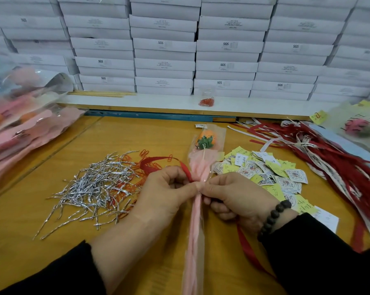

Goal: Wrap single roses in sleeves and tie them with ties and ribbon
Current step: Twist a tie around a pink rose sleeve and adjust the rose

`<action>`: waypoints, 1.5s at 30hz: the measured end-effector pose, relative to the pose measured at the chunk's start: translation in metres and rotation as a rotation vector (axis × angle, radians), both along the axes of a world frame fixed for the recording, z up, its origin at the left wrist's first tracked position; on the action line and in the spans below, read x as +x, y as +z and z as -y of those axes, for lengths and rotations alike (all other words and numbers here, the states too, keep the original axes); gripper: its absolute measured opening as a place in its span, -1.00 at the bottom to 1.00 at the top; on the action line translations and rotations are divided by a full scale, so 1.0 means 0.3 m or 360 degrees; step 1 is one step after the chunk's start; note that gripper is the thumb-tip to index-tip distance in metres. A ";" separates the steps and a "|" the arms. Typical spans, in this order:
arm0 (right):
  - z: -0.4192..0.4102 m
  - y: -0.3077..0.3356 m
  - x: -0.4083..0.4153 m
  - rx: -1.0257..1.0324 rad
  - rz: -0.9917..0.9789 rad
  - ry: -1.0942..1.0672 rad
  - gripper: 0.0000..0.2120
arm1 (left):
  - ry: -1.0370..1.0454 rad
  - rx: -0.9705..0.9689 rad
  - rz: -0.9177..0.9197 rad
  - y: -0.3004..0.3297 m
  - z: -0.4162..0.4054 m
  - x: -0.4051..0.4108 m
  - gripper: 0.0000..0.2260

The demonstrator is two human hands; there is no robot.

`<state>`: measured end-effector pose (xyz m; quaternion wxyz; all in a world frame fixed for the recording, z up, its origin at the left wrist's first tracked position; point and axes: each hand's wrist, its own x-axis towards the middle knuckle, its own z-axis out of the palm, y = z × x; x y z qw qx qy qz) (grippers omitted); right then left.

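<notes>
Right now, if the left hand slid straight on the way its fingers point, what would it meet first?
The left hand points right, so it would likely meet the right hand first, at the sleeved rose.

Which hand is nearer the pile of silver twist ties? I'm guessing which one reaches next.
Left. The left hand sits right beside the silver twist ties; the right hand is beyond the sleeved rose, farther away.

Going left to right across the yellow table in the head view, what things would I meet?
Pile of wrapped flowers → silver twist ties → sleeved orange rose → paper tags → red ribbons.
</notes>
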<state>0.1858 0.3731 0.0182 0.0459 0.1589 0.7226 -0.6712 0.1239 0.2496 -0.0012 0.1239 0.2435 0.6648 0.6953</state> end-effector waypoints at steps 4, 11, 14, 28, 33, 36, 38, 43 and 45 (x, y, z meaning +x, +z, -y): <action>-0.001 -0.002 0.002 0.0047 0.0059 0.0019 -0.68 | -0.0064 -0.0111 -0.0089 0.008 0.000 0.003 -0.91; -0.007 0.013 0.007 0.0101 0.0170 0.0071 -0.67 | -0.0164 -0.0374 -0.0211 -0.016 0.001 -0.014 -0.87; -0.006 0.018 0.011 0.0262 0.0180 0.0126 -0.75 | -0.0178 -0.0460 -0.0298 -0.024 0.003 -0.016 -0.90; -0.147 0.098 0.057 -0.0471 -0.0301 0.0223 -0.81 | -0.0212 -0.0559 -0.0484 -0.041 0.001 -0.016 -0.86; -0.128 0.067 0.040 -0.0319 -0.0553 0.0192 -0.81 | -0.0207 -0.0577 -0.0476 -0.030 0.004 -0.007 -0.45; -0.118 0.054 0.025 0.0022 -0.0704 -0.0051 -0.84 | -0.0188 -0.0663 -0.0500 -0.026 0.008 -0.007 -0.26; -0.117 0.048 0.017 0.0108 -0.0772 -0.0211 -0.85 | -0.0186 -0.0684 -0.0486 -0.022 0.009 -0.004 -0.19; -0.114 0.035 -0.002 -0.0417 -0.0604 -0.0430 -0.90 | -0.0202 -0.0694 -0.0447 -0.021 0.006 -0.004 -0.17; -0.120 0.031 -0.006 -0.0500 -0.0535 -0.0548 -0.87 | -0.0206 -0.0706 -0.0456 -0.022 0.006 -0.005 -0.19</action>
